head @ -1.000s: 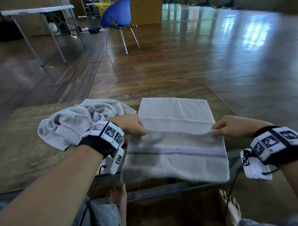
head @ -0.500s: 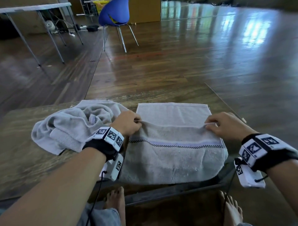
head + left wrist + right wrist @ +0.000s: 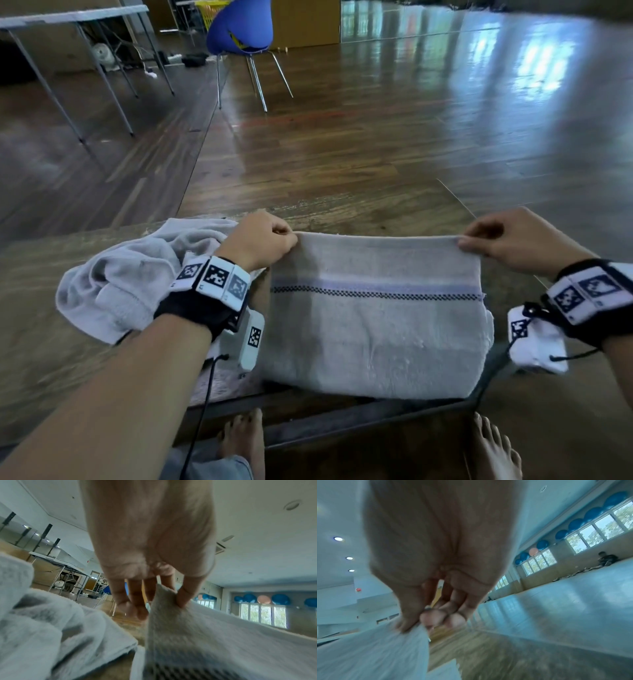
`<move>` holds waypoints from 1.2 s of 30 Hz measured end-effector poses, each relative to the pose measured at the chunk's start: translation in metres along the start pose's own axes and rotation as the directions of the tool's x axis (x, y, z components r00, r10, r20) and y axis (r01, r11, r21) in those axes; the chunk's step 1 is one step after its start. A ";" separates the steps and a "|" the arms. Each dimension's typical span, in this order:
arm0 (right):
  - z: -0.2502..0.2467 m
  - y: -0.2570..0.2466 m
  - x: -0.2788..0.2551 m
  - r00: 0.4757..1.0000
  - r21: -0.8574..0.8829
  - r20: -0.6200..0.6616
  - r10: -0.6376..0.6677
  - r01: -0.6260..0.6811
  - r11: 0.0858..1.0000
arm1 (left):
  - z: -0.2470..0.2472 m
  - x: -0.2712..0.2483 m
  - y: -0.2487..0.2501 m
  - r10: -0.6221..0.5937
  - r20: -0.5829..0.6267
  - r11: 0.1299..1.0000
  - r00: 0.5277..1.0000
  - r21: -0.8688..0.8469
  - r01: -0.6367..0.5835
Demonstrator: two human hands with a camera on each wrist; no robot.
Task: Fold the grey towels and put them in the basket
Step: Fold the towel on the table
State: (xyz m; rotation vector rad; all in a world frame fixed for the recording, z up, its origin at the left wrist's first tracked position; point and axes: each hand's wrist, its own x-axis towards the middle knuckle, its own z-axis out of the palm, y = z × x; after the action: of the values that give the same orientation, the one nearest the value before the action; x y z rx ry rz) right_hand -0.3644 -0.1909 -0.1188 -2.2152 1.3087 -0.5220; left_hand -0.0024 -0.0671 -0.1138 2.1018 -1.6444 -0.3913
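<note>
My left hand [image 3: 257, 240] and right hand [image 3: 517, 236] pinch the far corners of a striped grey towel [image 3: 373, 329] on the table [image 3: 41, 370]; a crumpled towel [image 3: 126, 284] lies left. No readable writing.

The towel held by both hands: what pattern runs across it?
A dark checked line beside a pale lilac band on the grey towel; clearest in the head view.

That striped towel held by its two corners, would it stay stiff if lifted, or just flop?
Probably flop: the striped towel bends over on itself between the left hand and right hand. Its nubby terry surface looks easy to pinch, unlikely to slip. The crumpled towel beside it slumps in soft folds, suggesting similar limpness.
</note>
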 end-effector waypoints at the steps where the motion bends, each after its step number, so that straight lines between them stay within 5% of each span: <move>1: 0.008 -0.001 0.005 0.997 -0.018 -0.083 0.012 -0.013 1.000 | 0.005 0.002 -0.002 0.007 -0.058 1.000 0.998 0.028 -0.005; 7: 0.050 0.001 0.026 0.964 -0.043 -0.249 0.092 -0.106 0.993 | 0.031 0.010 -0.024 -0.047 -0.172 0.995 0.984 0.077 0.061; 18: 0.063 0.010 0.032 0.992 -0.186 -0.003 0.128 -0.126 0.974 | 0.046 0.018 -0.035 -0.032 0.038 0.993 0.999 0.113 0.028; 25: 0.048 0.011 0.031 0.986 0.121 -0.052 0.160 -0.153 0.981 | 0.039 0.016 -0.017 0.029 -0.006 0.999 1.000 -0.037 -0.030; 30: 0.043 0.015 0.025 0.977 0.305 -0.039 0.209 -0.188 0.934 | 0.035 0.012 -0.014 0.028 0.066 0.986 0.997 -0.166 -0.017; 36: 0.042 0.022 0.024 0.974 0.317 -0.052 0.220 -0.193 0.929 | 0.040 0.012 -0.016 -0.008 0.164 0.996 0.986 -0.091 0.023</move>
State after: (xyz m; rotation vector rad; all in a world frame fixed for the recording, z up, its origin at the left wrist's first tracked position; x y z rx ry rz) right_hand -0.3446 -0.2115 -0.1638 -1.7929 1.3792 -0.6969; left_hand -0.0052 -0.0825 -0.1556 2.0617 -1.6659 -0.6482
